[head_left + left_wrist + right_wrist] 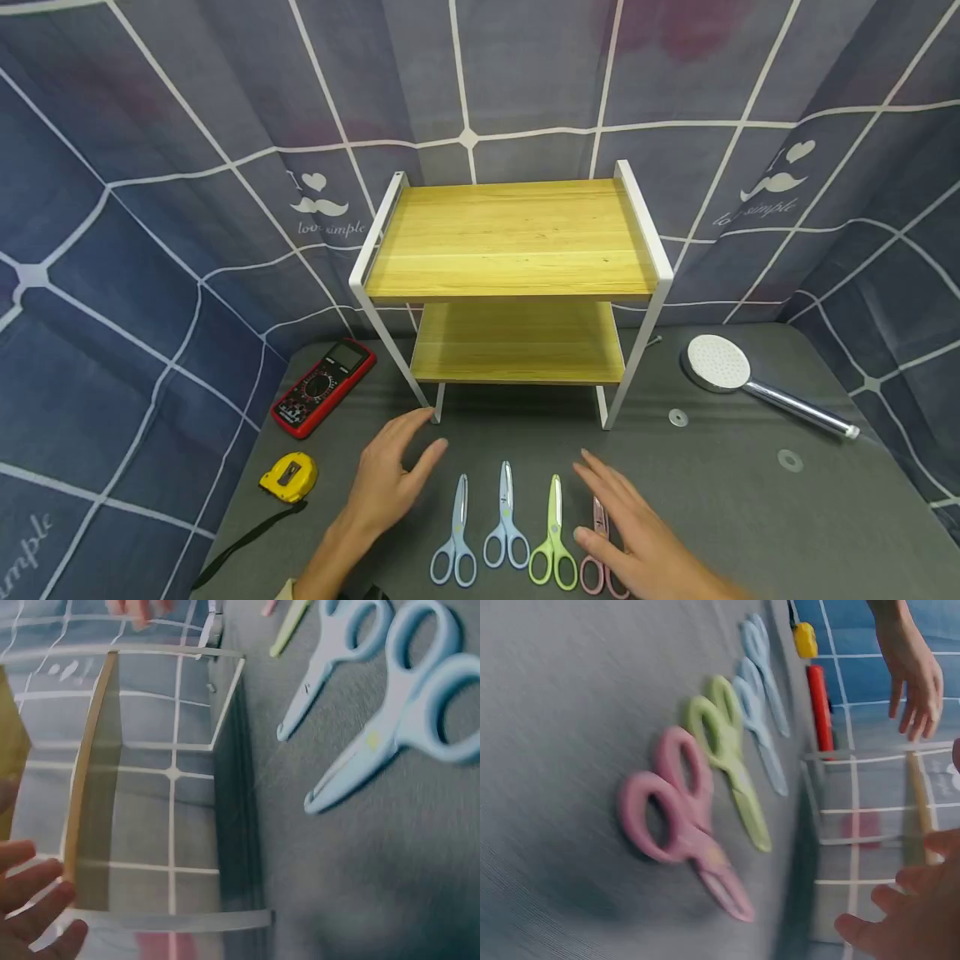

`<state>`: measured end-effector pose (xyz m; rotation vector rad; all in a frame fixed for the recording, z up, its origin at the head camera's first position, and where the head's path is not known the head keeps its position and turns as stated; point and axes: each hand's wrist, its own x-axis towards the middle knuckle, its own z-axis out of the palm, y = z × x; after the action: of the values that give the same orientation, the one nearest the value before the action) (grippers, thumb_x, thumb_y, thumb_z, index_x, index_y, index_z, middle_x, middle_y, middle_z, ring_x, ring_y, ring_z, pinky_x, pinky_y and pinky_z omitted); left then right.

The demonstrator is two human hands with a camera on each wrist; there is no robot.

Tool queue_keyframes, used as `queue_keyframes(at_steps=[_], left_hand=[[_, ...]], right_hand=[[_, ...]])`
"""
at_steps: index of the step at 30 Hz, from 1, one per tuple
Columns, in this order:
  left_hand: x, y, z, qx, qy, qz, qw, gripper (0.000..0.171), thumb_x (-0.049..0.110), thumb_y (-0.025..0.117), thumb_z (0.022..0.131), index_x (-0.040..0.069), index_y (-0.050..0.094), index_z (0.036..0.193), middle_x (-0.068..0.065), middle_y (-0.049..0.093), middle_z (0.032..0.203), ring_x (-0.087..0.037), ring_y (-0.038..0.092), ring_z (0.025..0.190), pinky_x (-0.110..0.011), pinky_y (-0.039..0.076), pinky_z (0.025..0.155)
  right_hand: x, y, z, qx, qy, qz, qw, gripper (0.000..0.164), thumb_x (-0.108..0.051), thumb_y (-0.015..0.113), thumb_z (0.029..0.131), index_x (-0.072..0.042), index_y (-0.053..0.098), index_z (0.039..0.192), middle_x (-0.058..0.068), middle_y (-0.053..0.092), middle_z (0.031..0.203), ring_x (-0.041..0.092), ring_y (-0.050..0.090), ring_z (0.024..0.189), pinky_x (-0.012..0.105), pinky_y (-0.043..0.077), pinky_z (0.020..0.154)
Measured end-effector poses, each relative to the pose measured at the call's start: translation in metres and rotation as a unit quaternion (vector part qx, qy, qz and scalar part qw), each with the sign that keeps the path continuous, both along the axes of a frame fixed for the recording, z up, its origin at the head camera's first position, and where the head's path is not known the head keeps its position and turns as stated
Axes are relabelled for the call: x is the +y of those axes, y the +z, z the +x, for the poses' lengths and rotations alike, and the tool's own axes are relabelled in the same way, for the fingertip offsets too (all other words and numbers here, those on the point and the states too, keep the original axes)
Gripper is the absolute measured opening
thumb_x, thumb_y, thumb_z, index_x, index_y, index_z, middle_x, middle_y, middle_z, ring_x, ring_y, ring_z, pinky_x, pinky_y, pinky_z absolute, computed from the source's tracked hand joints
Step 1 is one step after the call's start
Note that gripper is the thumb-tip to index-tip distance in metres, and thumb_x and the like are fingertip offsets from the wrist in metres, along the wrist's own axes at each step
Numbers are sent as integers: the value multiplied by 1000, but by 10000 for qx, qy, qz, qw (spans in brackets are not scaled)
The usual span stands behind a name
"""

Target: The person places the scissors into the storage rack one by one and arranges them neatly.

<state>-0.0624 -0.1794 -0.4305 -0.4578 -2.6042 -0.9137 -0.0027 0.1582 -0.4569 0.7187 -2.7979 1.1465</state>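
Read "love simple" on cloth (525, 83). Noted left hand (386, 475) near blue scissors (457, 533), right hand (630, 529) above pink scissors (701, 844), with thumb and fingers apart on both.

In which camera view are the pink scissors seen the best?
The right wrist view: the pink scissors appear whole there, uncovered, though slightly blurred. In the head view, the right hand partly hides them; the left wrist view shows only their tip at its upper edge.
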Motion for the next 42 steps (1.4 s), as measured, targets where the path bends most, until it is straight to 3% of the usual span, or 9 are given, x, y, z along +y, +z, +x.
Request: queue_keyframes(at_steps=[4,10,14,20,23,30,34,38,42], left_hand=[[4,-11,-11,-196,729,1393,9874,50,17,74,91,2,55,134,-12,59,113,-21,61,94,-41,53,82],[12,-19,-29,-903,1094,2436,9595,71,23,71,93,2,34,149,-22,43,122,-29,50,99,-47,48,87],[7,-18,-41,-1044,873,3022,9435,72,16,69,94,2,29,152,-22,35,138,-33,39,123,-52,38,101],[-7,-12,-54,-1602,34,3791,9114,59,8,61,98,2,36,150,-15,38,152,-30,40,136,-31,39,106],[-10,-11,-55,-1674,-19,3812,9092,52,8,64,97,2,46,145,-11,43,151,-28,44,134,-19,43,99],[-9,-14,-61,-1615,482,3901,9052,44,9,71,92,2,59,134,-10,56,139,-20,62,117,-21,50,92],[-7,-16,-65,-1435,799,3949,9039,39,9,73,90,1,64,127,-11,62,131,-10,67,104,-21,51,89],[-5,-19,-68,-1274,988,4079,8987,34,7,74,89,-2,68,121,-14,66,125,-9,69,97,-21,52,87],[-4,-21,-70,-1193,1054,4244,8914,33,4,74,88,-4,68,119,-17,66,122,-7,69,94,-22,53,86]], right_hand=[[0,-13,8,-707,-624,-425,9946,57,-28,71,92,-10,52,142,12,48,143,37,46,128,63,44,91],[9,-35,14,-1524,-1145,-519,9803,51,-23,74,88,-2,59,132,4,53,110,22,52,97,37,50,76],[15,-52,17,-1855,-871,-764,9758,51,-20,76,87,0,58,130,6,48,100,12,46,85,25,46,62],[24,-83,24,-802,-211,-1022,9913,53,-13,81,77,-2,60,123,-1,44,93,2,39,74,21,35,54],[27,-94,25,-150,67,-917,9957,63,-17,85,69,-9,60,126,-6,43,93,0,38,77,21,32,56],[29,-109,24,998,421,-175,9940,65,-41,86,65,-16,64,121,-15,36,95,-2,32,81,19,28,58],[28,-106,24,600,479,74,9970,52,-28,85,69,-17,66,116,-16,34,95,-2,30,80,19,27,59],[26,-100,27,-26,494,183,9986,60,-7,83,61,-19,65,117,-16,32,94,-1,29,80,19,27,59],[25,-95,30,-172,483,298,9982,53,-11,84,68,-23,63,114,-17,33,92,-1,30,79,17,28,60]])
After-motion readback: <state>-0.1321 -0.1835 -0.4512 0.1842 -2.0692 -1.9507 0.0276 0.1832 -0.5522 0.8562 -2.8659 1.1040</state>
